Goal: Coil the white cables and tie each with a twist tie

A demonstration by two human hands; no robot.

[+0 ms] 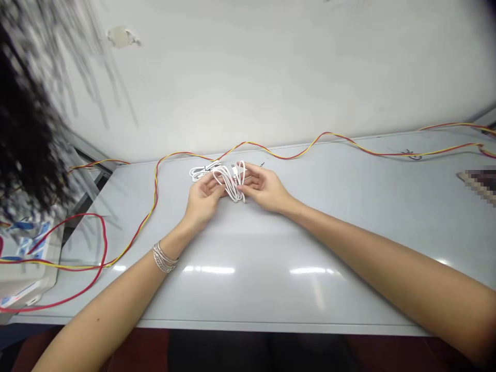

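Between my two hands is a looped white USB cable (pixel 231 185), held just above the grey table. My left hand (pixel 203 199) pinches the left side of the loops with thumb and fingers. From the other side, my right hand (pixel 267 190) grips the loops, and a white plug (pixel 234 169) sticks up beside its fingers. Just behind my left hand lies a second coiled white cable (pixel 199 172), bound with a dark tie and partly hidden by my fingers.
A twisted red and yellow wire (pixel 287 156) snakes along the table's back by the white wall. At left, a red wire (pixel 104 237) loops near a white box (pixel 42 279). Dark ties (pixel 411 154) lie back right. A blurred dark fringe hangs upper left.
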